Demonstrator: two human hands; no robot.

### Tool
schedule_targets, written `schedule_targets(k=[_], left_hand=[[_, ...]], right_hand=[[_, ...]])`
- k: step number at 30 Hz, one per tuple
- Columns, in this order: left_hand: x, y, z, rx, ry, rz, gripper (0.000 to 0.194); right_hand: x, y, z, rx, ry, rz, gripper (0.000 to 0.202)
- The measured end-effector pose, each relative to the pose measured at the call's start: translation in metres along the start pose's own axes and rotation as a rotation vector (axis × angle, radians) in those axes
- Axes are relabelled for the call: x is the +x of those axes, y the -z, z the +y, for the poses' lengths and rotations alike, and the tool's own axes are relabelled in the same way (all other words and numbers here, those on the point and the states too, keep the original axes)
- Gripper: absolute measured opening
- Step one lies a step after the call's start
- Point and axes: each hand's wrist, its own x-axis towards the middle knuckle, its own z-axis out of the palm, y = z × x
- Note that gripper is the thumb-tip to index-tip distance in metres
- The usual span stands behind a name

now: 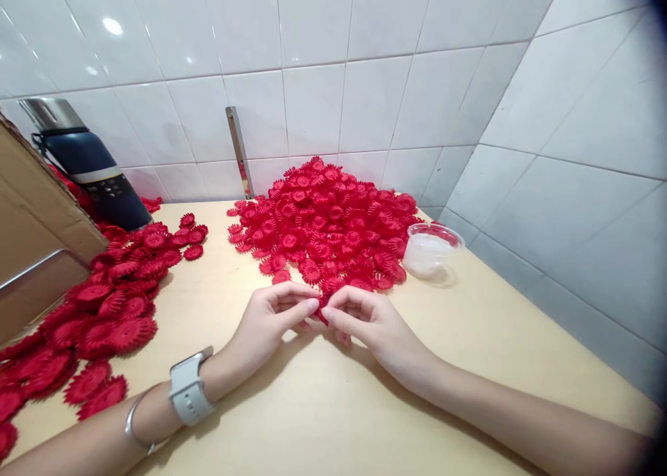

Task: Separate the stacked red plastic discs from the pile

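Observation:
My left hand (284, 314) and my right hand (365, 321) meet over the table, fingertips close together. Between them they pinch a small red fringed disc (322, 310), mostly covered by my thumbs and fingers. Just beyond my fingers rises a large heap of red fringed discs (323, 219), each round with a toothed edge, piled against the tiled wall. To its right stands a clear plastic cup (430, 253) with whitish contents I cannot make out.
More red fringed discs (119, 302) spread along the left side, beside a cardboard box (42, 233). A dark blue flask (99, 163) stands behind them. A metal strip (238, 149) leans on the tiled wall (313, 108). The pale table (333, 413) lies under my arms.

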Motion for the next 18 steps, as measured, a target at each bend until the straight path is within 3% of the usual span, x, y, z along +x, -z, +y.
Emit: schedule_targets(k=[18], left_hand=[[0.0004,0.0013,-0.004,-0.02,-0.015,-0.029,0.014]], right_hand=[[0.0016,0.0016,0.0036,0.052,-0.007,0.012,0.023]])
